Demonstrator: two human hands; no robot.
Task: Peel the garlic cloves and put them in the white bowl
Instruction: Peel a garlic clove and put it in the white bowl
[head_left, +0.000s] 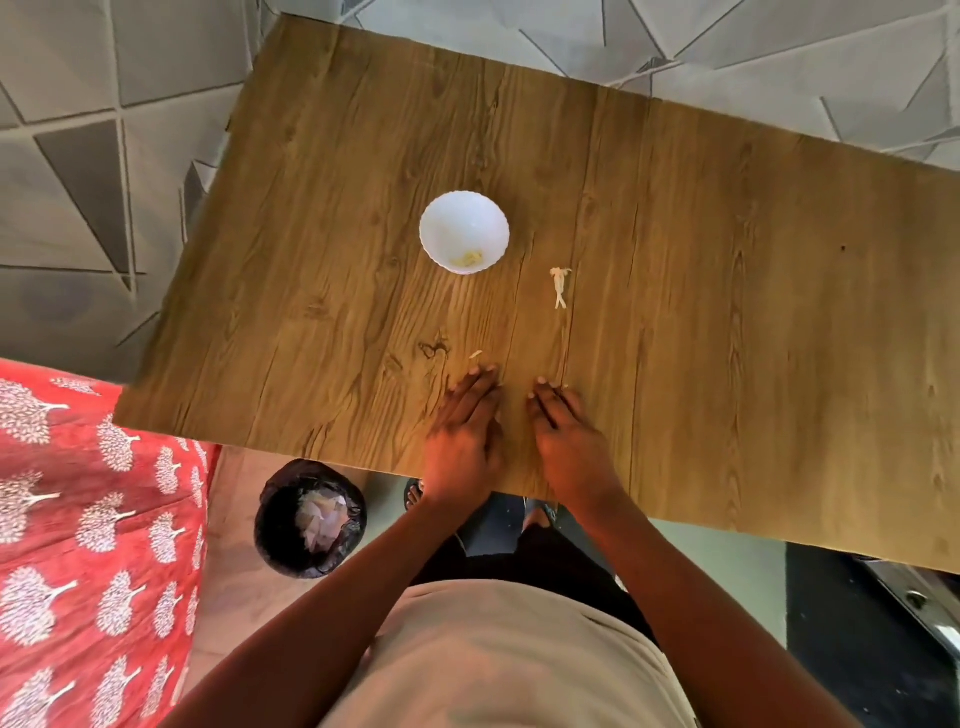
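Note:
A white bowl (464, 231) stands near the middle of the wooden table (727, 312), with pale peeled garlic pieces (469, 258) lying at its near inner side. A strip of garlic skin (559, 286) lies on the table to the right of the bowl. A tiny skin flake (475, 355) sits just beyond my left fingertips. My left hand (462, 431) and my right hand (563, 436) rest flat on the table near its front edge, side by side, fingers straight and holding nothing.
A black-lined waste bin (310, 517) with skins inside stands on the floor left of my legs, below the table's front edge. A red patterned cloth (88, 519) covers something at the left. Grey patterned floor surrounds the table.

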